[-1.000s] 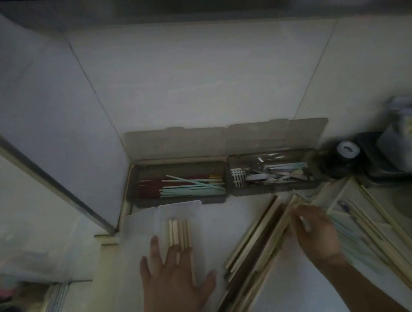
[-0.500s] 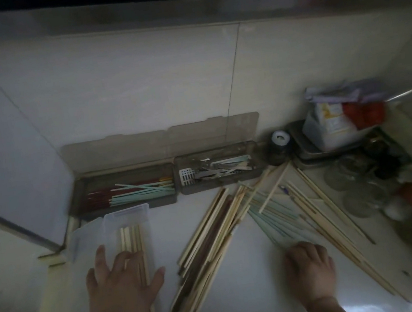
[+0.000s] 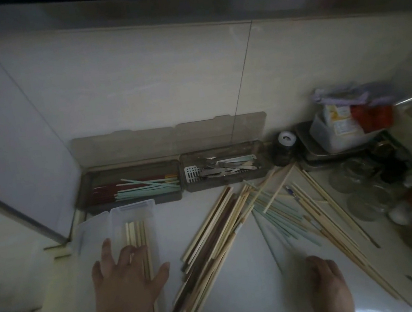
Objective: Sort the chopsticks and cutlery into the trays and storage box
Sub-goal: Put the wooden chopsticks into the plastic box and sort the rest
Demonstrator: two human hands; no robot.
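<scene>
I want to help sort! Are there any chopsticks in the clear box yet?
Yes, several pale wooden chopsticks already lie lengthwise inside the clear box, with the left hand resting flat on them.

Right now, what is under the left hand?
The left hand lies flat on pale wooden chopsticks in the clear box. Their middle part is covered by the hand.

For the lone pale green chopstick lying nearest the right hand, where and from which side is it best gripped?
Probably pinch the pale green chopstick at its near end, from above, with the right hand. That end lies alone on bare counter; its far end runs under the crossed pile.
</scene>
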